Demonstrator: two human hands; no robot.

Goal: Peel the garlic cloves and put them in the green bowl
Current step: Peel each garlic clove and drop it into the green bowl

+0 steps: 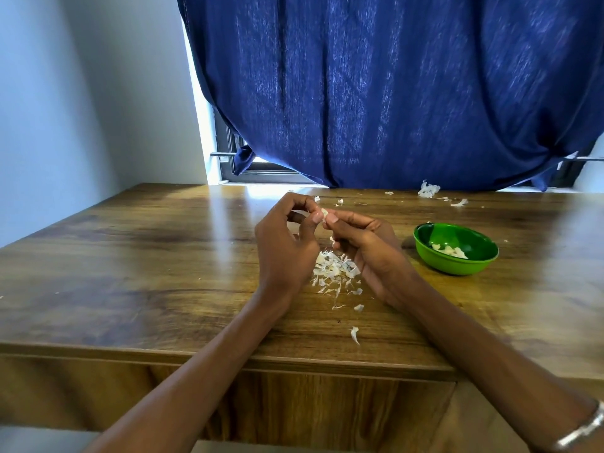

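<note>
Garlic clove [324,213]: a small pale piece held up over the middle of the table, between the two thumbs; most of it is hidden by the fingers, so how much skin is left on it I cannot tell.
Left hand [285,245]: fingers curled, thumb and fingertips pinching the clove from the left.
Right hand [366,246]: meets the left at the clove, its thumb tip pressed against the clove's right side and its fingers curled underneath; whether it holds anything more in the palm is hidden.
Green bowl [455,249]: stands on the table to the right of the hands, apart from them, with a few pale peeled cloves [450,251] lying inside.
Skin pile [336,268]: a heap of white papery scraps on the table directly beneath the hands, with stray flakes trailing toward the near edge.
Far scraps [428,189]: more white husk lying at the far side of the table, by the foot of the blue curtain [392,93].
Table [130,256]: brown wood, glossy, catching window light.
Step in hand: by my reading, the peeling of one clove, with several already done.
Next move: likely the thumbnails must lift and strip the remaining skin, let it drop onto the pile, then the right hand carries the bare clove rightward and releases it over the bowl.
</note>
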